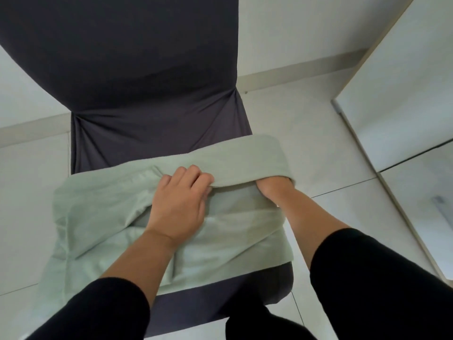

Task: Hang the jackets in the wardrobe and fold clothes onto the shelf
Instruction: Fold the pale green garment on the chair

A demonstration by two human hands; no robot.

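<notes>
- Left hand [181, 204] palm down on the pale green garment [103, 217], fingers curled over the edge of a folded-over flap, gripping it.
- Right hand [269, 190] pushed under that same flap, fingers hidden by the cloth; grip impossible to tell.
- Black sleeves on both forearms.
- Garment spread across the seat of a dark grey covered chair [127, 69], left side hanging past the seat edge.
- White tiled floor [306, 133] all round; pale cabinet [402, 69] at right.
</notes>
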